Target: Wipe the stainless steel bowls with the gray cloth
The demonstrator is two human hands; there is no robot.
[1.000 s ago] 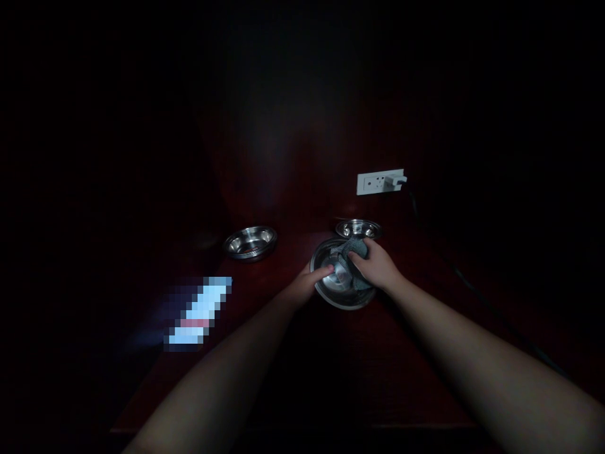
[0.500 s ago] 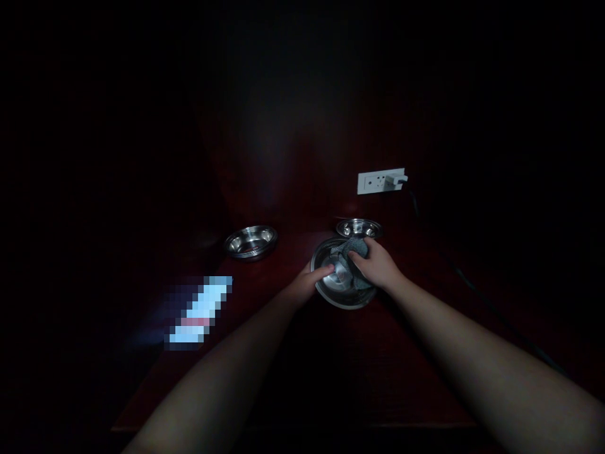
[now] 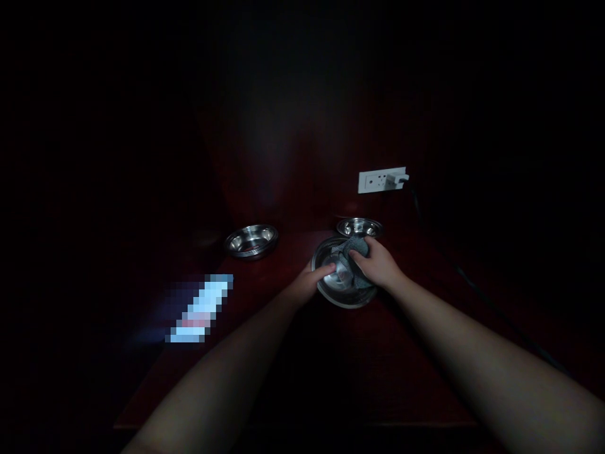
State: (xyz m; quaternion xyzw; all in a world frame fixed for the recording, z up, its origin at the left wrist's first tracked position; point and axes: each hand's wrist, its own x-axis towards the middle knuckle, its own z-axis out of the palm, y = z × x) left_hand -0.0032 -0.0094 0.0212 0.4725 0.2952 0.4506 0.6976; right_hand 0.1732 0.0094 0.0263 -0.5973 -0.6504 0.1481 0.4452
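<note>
My left hand (image 3: pixel 307 282) grips a shiny metal bowl (image 3: pixel 338 295) by its left side, thumb over the rim on the inside and the other fingers hidden beneath. The bowl is tilted so that its inside faces me. In my right hand (image 3: pixel 378 263) is a grey-green cloth (image 3: pixel 355 253), bunched up and pressed against the bowl's inner right wall. Just behind the held bowl, a second metal bowl (image 3: pixel 358 221) sits on the table. Farther left stand metal bowls (image 3: pixel 251 252) that look stacked.
The dark red table (image 3: pixel 265 302) ends at a front edge near my forearms. A bright pixelated slab (image 3: pixel 201 312) lies at the left. On the back wall is a white socket panel (image 3: pixel 373 181) with a plug (image 3: pixel 397 180); a dark cable (image 3: pixel 491 312) runs along the right.
Almost nothing differs. The view has shifted very slightly, while both hands keep their hold on the bowl and the cloth.
</note>
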